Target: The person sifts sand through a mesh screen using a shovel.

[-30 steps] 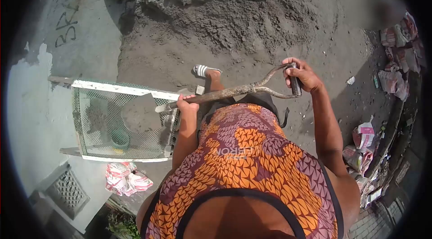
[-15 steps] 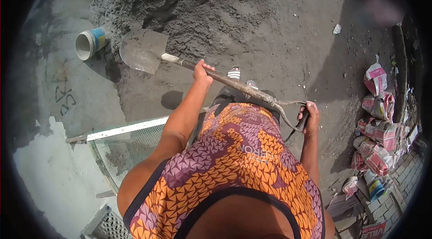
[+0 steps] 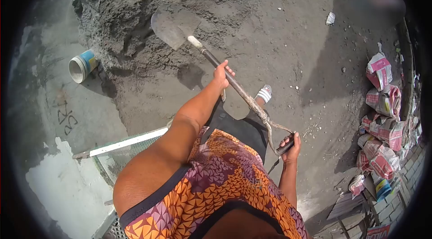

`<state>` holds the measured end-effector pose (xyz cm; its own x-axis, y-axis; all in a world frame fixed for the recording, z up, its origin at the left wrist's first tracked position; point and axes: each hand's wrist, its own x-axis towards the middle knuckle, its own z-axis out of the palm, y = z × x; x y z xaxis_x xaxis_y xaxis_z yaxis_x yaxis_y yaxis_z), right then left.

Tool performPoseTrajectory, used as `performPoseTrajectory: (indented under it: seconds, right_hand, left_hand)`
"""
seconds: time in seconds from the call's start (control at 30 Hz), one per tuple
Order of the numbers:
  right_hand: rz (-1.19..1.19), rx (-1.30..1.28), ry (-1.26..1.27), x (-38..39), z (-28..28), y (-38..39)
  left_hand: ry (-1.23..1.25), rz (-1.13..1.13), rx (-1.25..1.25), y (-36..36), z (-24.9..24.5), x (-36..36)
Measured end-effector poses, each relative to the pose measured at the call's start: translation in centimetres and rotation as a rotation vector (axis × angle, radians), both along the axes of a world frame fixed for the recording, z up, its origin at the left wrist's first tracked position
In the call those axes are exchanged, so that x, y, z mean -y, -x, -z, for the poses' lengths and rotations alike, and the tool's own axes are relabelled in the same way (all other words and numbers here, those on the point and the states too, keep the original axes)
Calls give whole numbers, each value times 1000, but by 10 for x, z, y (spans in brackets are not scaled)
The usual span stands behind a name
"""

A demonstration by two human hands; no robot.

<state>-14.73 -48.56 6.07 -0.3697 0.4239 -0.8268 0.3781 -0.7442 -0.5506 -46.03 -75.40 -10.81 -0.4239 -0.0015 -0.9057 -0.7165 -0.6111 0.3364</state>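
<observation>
A long shovel (image 3: 245, 96) slants from upper left to lower right in front of my body. Its wide grey blade (image 3: 173, 26) is over the dark sand heap (image 3: 130, 0); whether it touches the sand I cannot tell. My left hand (image 3: 223, 74) is wrapped round the upper shaft below the pale collar. At the far end, my right hand (image 3: 290, 147) grips the black handle of the forked grip.
A bucket (image 3: 83, 66) lies on its side left of the heap. Torn cement bags (image 3: 382, 132) line the right edge. A white-framed mesh screen (image 3: 130, 143) is at lower left. One sandalled foot (image 3: 264, 93) shows on the ground.
The shovel has swung, its blade going up and right over the heap and its handle down and left. Both hands moved with it, still gripping. One foot has shifted right.
</observation>
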Motion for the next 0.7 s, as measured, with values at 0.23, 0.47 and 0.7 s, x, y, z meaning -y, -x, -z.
performPoseTrajectory:
  seconds: [0.23,0.47,0.7]
  right_hand:
    - [98,452,-442,-29,-38,-101]
    - [188,598,-527,-7,-47,-70]
    - [172,603,-312,48,115,65]
  left_hand:
    - [-71,345,532,-154,117,-185]
    - [-219,448,764,-209,190,-216]
    - [-137,379,606,-27,313,-110]
